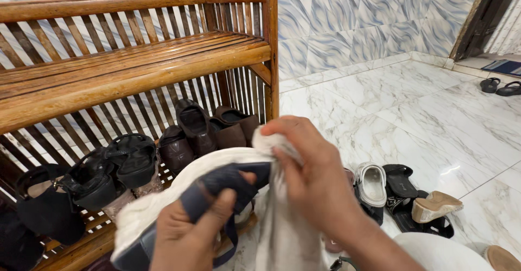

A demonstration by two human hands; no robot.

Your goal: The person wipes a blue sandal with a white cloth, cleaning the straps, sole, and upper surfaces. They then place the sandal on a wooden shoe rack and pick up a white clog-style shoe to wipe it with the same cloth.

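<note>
Two hands work one sandal [179, 195] above the wooden shoe rack [135, 75]: left hand [190, 233] clasps its navy strap, right hand [315, 173] presses a white cloth [282, 233] on its toe, wiping seemingly midway, other shoes [396, 189] untouched.

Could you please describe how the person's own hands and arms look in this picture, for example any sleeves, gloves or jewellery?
Both hands are bare: the left hand and the right hand wear no gloves. No rings show on the visible fingers, and no watch or bracelet shows on either wrist. The right forearm is uncovered down to the bottom edge of the picture, so no sleeve appears. The nails look short and unpainted.
</note>
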